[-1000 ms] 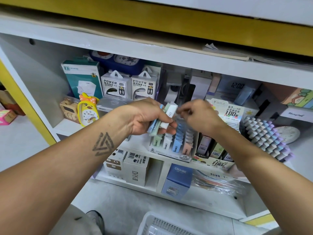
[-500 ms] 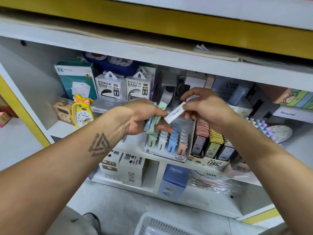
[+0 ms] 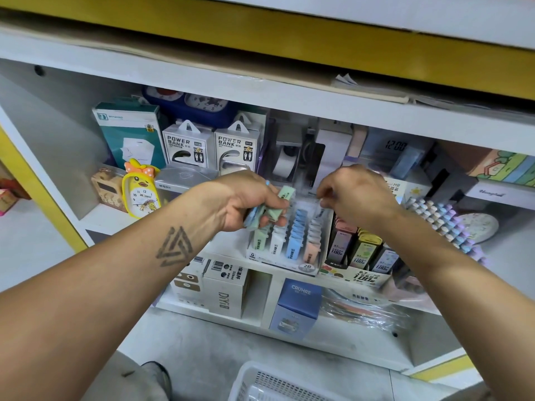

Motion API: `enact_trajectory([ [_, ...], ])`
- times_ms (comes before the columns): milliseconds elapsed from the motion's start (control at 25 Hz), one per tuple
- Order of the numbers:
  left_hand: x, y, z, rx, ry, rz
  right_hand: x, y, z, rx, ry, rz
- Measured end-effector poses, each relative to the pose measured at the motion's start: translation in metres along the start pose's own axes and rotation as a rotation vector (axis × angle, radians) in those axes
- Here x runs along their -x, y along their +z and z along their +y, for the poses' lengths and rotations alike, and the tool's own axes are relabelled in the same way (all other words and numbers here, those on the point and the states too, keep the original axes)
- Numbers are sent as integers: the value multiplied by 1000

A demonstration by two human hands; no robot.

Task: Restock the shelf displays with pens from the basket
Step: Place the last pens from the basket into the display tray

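Pastel lead cases (image 3: 267, 208) — green and blue ones — sit bunched in the left hand (image 3: 246, 201), fingers and thumb curled round them, just above the left end of the tiered display tray (image 3: 285, 241) on the shelf (image 3: 231, 247). That tray holds rows of green, white, blue and peach cases. The right hand (image 3: 354, 195) hovers over the tray's back right corner, fingertips drawn together; whether they pinch anything I cannot tell. A second display of dark refill boxes (image 3: 359, 250) stands touching the tray's right side. Below, on the floor, a white basket (image 3: 260, 383) — only its rim shows.
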State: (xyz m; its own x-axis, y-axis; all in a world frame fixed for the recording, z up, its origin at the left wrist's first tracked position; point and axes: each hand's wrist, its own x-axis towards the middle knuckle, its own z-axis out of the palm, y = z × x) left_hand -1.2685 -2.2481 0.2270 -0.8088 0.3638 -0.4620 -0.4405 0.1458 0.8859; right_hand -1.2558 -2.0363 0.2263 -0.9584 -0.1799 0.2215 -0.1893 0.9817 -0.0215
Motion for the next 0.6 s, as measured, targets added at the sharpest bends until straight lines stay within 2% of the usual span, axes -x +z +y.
enact_trajectory([
  [200, -6, 1, -3, -41, 72, 116, -3, 8, -8, 49, 2, -78],
  [320, -5, -2, -3, -16, 81, 136, -5, 9, -12, 5, 16, -93],
  [480, -4, -2, -3, -11, 70, 128, -4, 13, -8, 121, 16, -40],
  [600, -3, -4, -3, -19, 58, 120, -4, 15, -7, 85, 4, -61],
])
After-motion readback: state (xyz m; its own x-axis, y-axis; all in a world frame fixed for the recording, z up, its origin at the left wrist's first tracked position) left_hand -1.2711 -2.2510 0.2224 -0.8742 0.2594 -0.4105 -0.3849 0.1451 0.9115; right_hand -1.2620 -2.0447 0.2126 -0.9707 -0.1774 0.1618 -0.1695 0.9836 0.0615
